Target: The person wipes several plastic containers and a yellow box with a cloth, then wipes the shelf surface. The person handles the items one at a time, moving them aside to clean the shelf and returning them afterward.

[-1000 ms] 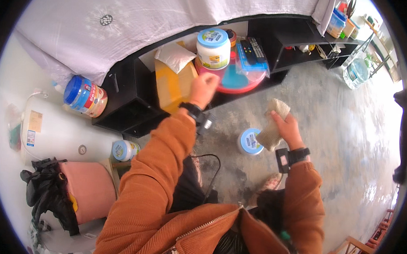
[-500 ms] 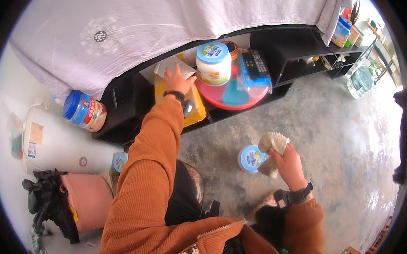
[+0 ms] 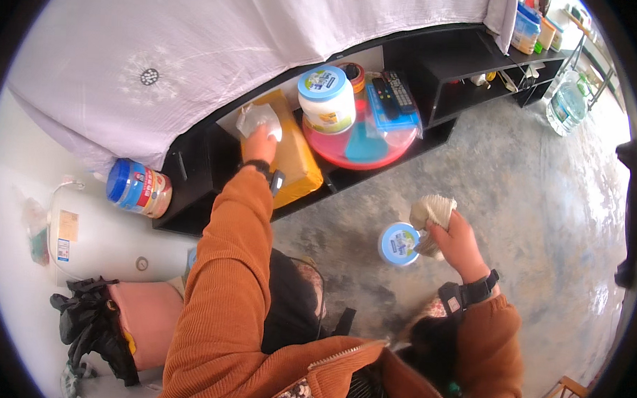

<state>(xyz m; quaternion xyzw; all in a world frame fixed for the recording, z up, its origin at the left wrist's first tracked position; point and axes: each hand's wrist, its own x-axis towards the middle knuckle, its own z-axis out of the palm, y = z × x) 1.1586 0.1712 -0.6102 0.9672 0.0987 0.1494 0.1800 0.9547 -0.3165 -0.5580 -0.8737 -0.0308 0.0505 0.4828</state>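
My left hand (image 3: pixel 259 145) is closed on a crinkled whitish sheet or packet (image 3: pixel 255 117), at the back end of a cardboard box with yellow tape (image 3: pixel 292 152) on the low black stand. The fingertips are partly hidden by the sheet. In my right hand (image 3: pixel 460 247), held out over the floor, is a bunched beige ribbed cloth (image 3: pixel 430 210), part of it hanging below the fingers. Just left of that cloth a tub with a blue lid (image 3: pixel 398 244) stands on the floor. A larger white tub with a blue lid (image 3: pixel 327 104) stands right of the box.
The white tub rests on a round pink-red tray (image 3: pixel 334 152), beside remote controls (image 3: pixel 399 93) and a blue packet (image 3: pixel 391 122). A blue-lidded jar (image 3: pixel 140 188) stands at the black stand's (image 3: pixel 425 62) left end. A large water bottle (image 3: pixel 567 106) is at far right, a pink bin (image 3: pixel 146 319) lower left.
My left hand was spread over the flat sheet; now it has closed and the sheet is bunched up. My right hand keeps its hold on the cloth. The view has shifted slightly.
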